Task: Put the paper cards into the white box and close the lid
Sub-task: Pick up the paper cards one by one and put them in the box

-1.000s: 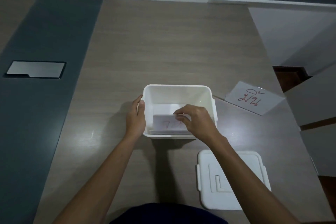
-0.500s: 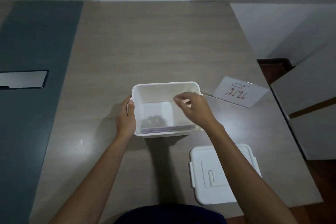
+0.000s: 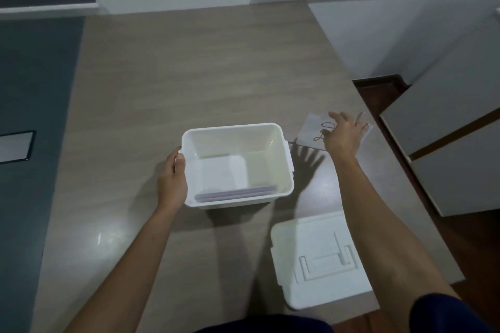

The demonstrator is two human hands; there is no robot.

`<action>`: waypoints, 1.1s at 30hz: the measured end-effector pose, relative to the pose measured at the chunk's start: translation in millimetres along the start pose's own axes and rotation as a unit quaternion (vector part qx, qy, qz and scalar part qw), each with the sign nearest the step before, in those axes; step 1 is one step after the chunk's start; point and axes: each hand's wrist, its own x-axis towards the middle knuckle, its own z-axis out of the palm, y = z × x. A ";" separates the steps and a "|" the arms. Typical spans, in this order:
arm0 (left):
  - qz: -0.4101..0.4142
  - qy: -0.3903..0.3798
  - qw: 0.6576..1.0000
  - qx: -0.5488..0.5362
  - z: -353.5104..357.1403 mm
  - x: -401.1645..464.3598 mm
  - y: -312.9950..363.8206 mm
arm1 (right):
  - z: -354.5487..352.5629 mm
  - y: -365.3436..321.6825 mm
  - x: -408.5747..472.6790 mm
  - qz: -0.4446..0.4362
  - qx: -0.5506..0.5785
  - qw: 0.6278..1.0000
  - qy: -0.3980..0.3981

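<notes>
The open white box (image 3: 281, 162) stands mid-table with paper cards (image 3: 235, 193) lying flat on its bottom near the front wall. My left hand (image 3: 173, 181) grips the box's left wall. My right hand (image 3: 343, 134) hovers with fingers spread over a white paper card (image 3: 311, 131) with red writing, right of the box; the hand covers part of it. Whether it touches the card I cannot tell. The white lid (image 3: 319, 259) lies flat near the table's front right corner.
The wooden table (image 3: 189, 76) ends at its right edge beside the card and the lid. White cabinets (image 3: 454, 143) stand to the right. A dark panel with a metal plate (image 3: 13, 147) lies on the left.
My right hand left the box, where it had laid a card, and swung right to above the card on the table. My left hand stayed on the box.
</notes>
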 end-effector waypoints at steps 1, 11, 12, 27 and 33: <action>-0.001 -0.003 1.000 0.001 0.2 0.3 -0.1 | 1.0 2.2 1.5 -0.002 0.010 1.000 0.010; 0.000 -0.001 1.000 -0.008 1.8 4.4 -2.9 | -36.8 -38.3 -26.7 -0.039 0.199 0.972 0.118; -0.001 -0.002 1.000 -0.010 1.2 4.3 -3.3 | -46.2 -49.7 -32.0 -0.074 0.223 0.963 0.131; 0.008 -0.001 1.000 -0.006 0.2 -1.8 3.9 | -33.3 -135.8 -134.0 -0.334 0.222 0.904 -0.145; -0.005 -0.003 1.000 -0.003 1.7 -0.9 2.0 | -6.0 -120.6 -152.1 -0.339 0.140 0.842 -0.396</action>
